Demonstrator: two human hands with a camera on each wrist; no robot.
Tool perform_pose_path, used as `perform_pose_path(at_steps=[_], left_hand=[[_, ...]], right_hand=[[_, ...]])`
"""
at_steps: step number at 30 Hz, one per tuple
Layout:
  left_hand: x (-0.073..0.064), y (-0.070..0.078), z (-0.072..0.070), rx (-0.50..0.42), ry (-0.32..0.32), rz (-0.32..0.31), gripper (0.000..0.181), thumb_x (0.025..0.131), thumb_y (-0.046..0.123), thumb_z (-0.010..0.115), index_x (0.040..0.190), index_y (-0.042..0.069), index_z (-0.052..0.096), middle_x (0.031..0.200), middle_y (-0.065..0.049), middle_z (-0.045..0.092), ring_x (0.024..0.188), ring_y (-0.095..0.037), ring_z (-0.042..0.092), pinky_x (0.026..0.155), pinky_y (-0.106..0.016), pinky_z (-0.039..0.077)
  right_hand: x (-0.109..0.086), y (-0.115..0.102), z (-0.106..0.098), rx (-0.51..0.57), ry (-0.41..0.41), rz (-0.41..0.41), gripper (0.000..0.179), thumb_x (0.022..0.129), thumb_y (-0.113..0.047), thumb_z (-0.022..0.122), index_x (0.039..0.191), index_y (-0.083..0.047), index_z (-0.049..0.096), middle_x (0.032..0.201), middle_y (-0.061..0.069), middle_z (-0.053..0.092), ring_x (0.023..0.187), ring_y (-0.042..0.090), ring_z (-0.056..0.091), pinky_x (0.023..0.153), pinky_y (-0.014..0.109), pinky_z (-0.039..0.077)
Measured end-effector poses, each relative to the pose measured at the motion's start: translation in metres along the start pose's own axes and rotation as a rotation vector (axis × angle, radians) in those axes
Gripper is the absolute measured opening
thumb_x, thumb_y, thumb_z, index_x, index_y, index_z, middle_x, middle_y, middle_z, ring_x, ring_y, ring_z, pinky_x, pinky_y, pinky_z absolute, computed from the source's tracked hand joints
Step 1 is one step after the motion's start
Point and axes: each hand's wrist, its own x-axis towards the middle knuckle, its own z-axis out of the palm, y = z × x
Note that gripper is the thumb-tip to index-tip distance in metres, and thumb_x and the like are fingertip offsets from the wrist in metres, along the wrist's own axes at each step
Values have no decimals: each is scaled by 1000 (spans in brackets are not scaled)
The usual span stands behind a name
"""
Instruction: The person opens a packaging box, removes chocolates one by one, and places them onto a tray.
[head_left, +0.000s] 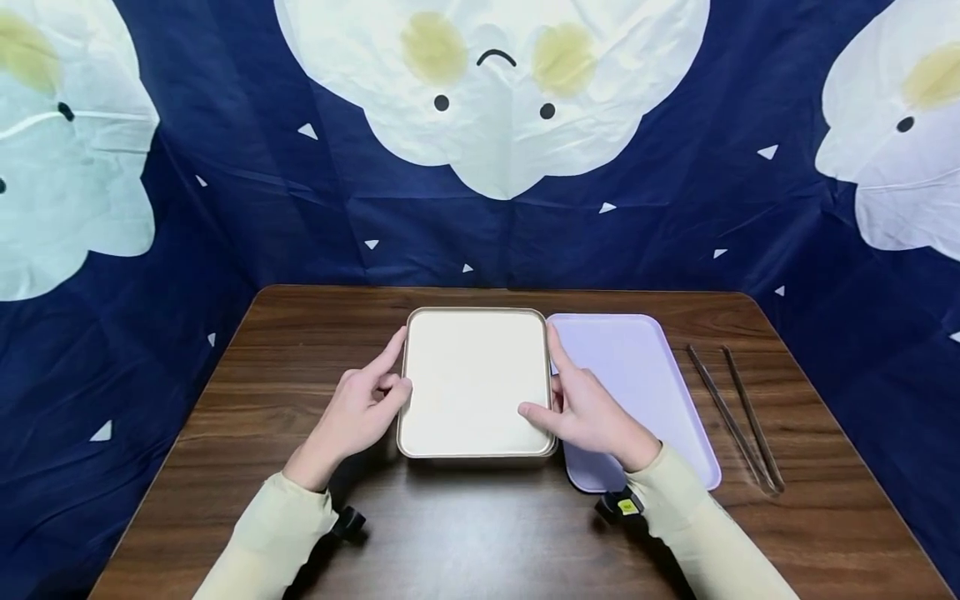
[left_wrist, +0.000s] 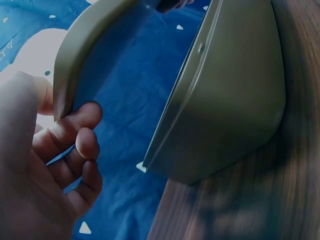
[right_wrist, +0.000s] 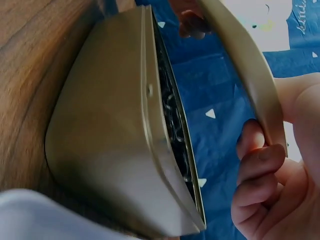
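Note:
Both hands hold a cream-topped square lid (head_left: 474, 375) by its left and right sides. It hangs above a gold metal tin (left_wrist: 232, 95), with a gap between them in both wrist views. My left hand (head_left: 365, 410) pinches the lid's left edge between thumb and fingers, index finger stretched along the side. On the right edge, my right hand (head_left: 592, 414) grips with the thumb on top and curled fingers beneath. Through the tin's open top (right_wrist: 172, 115) in the right wrist view, dark glossy shapes show inside. From the head view the lid hides the tin almost wholly.
A lavender tray (head_left: 637, 375) lies just right of the lid, partly under the right hand. Farther right are metal tongs (head_left: 738, 417), their two long arms meeting at the near end. Everything stands on a brown wooden table (head_left: 300, 358) before a dark blue cloth (head_left: 300, 225).

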Motion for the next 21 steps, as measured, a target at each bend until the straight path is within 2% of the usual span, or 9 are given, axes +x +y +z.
perform_pose_path(at_steps=[5,9,13,21], left_hand=[[-4,-5,-14,11,-17,-23,74,97,4,62,165,16,37,57,17,41,46,8,24,43,-22,31],[-9,-11,-27,58,-21,-37,73,96,3,62,164,14,39,58,17,40,47,6,25,44,-22,31],[-15,-20,-41,106,-20,-51,73,95,2,64,163,14,41,59,17,42,47,4,28,46,-22,32],[-32,-38,-67,170,-12,-54,67,100,10,69,162,15,44,58,19,41,48,2,30,50,-22,34]], right_hand=[[6,-10,8,9,-14,-14,119,94,-28,79,166,-6,-14,62,-14,60,52,5,56,52,27,51],[13,-20,17,9,-38,-24,120,94,-27,78,165,-5,-16,62,-14,61,51,4,56,52,27,52],[21,-28,29,-36,-59,-32,123,93,-29,78,164,-4,-18,62,-16,60,52,2,56,55,26,52],[36,-44,55,-63,-86,-51,127,91,-35,80,163,-3,-21,61,-17,61,51,1,58,56,24,53]])
